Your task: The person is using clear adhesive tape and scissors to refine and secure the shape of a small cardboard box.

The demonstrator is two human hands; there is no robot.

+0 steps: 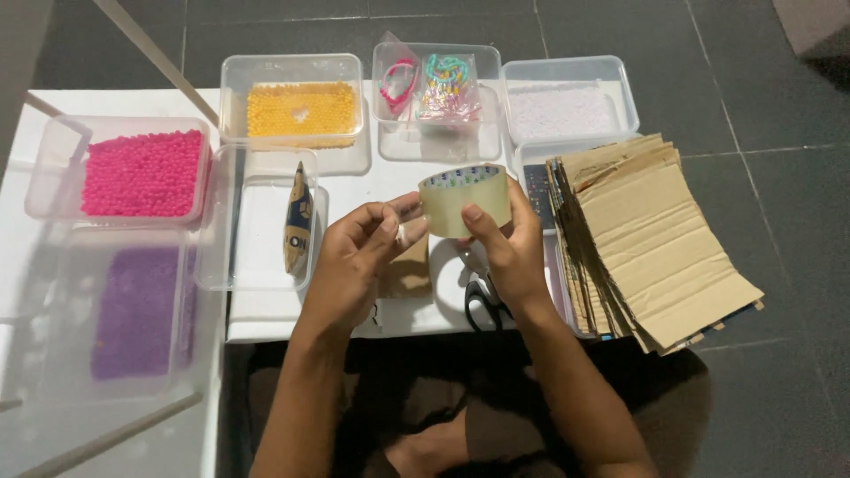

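Both hands work at a roll of clear packing tape (465,199), held up over the near edge of the white table (292,323). My right hand (505,248) grips the roll, thumb on its outer face and fingers wrapped behind. My left hand (359,257) is pinched narrow, thumb and forefinger closed at the roll's left rim, where the loose end of the tape would be; whether any tape is lifted yet I cannot tell, since it is transparent. No strip is visibly drawn out, so by my reading the work with the tape is at its very start: the end is being found or picked, and nothing is cut or stuck so far.

Just under the hands lies a small brown cardboard piece (409,273) on the table, and beside it black-handled scissors (482,296), untouched. To the right a fanned stack of cardboard sheets (655,239) overhangs the table edge. To the left stands an empty clear tub (257,221) with a small folded packet (299,219) leaning at its side, and near the left edge a tub of purple beads (137,310).

Farther off sit tubs of pink beads (142,173), orange beads (301,111) and white beads (562,111), and between the last two a tub holding clear bags of coloured loops (434,84).
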